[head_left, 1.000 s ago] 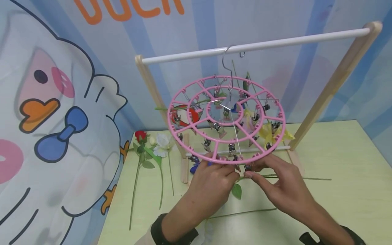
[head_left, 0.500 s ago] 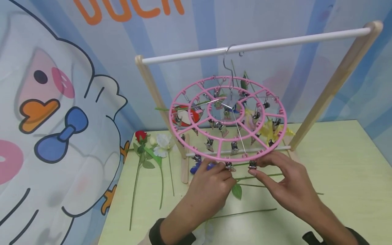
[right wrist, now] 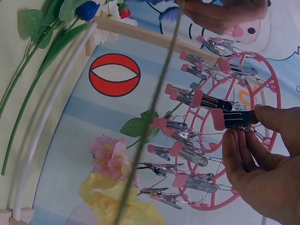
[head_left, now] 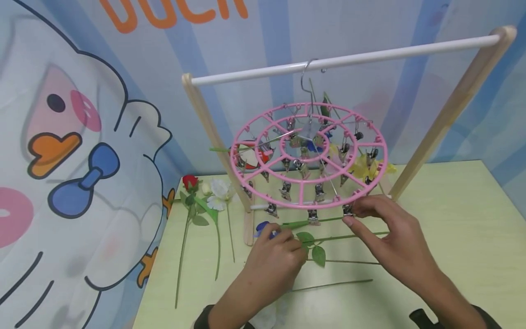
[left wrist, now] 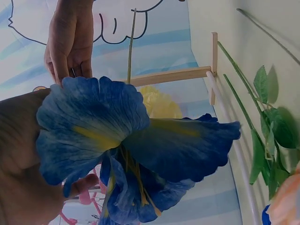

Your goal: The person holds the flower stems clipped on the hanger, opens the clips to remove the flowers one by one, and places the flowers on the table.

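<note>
My left hand [head_left: 273,262] holds a large blue artificial iris [left wrist: 93,122], its fingers curled and their grip partly hidden behind the petals. The flower's long stem [right wrist: 154,103] runs diagonally across the right wrist view. With thumb and fingers, my right hand [head_left: 394,233] pinches a metal clip [right wrist: 232,119] with pink tips at the near right rim of the pink round clip hanger [head_left: 302,196]. The hanger tilts toward me from its hook on a white rod [head_left: 349,59]. Other clips dangle around its rings, and the iris is apart from the pinched clip.
Yellow [right wrist: 103,197] and pink flowers [right wrist: 110,157] hang from the far side of the hanger. A red rose [head_left: 190,182] and white flowers [head_left: 219,194] lie at the table's left. A blue rose [right wrist: 87,10] and several stems lie beneath the hanger, between wooden posts [head_left: 448,114].
My left hand has moved left and down, away from the hanger rim. The right hand has shifted right and slightly up with the clip, and the hanger's near edge has risen.
</note>
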A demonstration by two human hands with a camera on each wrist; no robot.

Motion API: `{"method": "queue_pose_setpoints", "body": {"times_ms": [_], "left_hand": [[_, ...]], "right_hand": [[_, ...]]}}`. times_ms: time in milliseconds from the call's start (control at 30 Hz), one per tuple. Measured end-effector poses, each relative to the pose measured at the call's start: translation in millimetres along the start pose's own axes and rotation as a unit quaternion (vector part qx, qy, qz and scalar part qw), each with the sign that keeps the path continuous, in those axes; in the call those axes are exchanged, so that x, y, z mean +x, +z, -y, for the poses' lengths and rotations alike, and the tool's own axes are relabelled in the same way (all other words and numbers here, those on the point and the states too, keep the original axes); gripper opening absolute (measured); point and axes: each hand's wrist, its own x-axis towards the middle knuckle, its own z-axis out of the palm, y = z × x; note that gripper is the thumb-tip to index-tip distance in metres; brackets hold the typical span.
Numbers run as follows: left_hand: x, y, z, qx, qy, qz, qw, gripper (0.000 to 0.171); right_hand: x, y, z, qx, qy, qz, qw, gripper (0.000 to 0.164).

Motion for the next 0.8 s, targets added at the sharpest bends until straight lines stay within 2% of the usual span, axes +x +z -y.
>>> {"method": "queue_pose_setpoints", "body": {"times_ms": [400, 800], "left_hand": [[-22.7, 16.7, 0.0, -0.019, -0.008, 0.033, 0.9992, 0.012], [-40.9, 38.4, -6.9, -0.054, -0.014, 0.070, 0.9960, 0.020]], "right_hand": [[4, -6, -3, 0.025, 0.005, -0.022, 0.999, 0.036], [11, -11, -11, 0.042, -0.009, -0.057, 0.997, 0.047]]}}
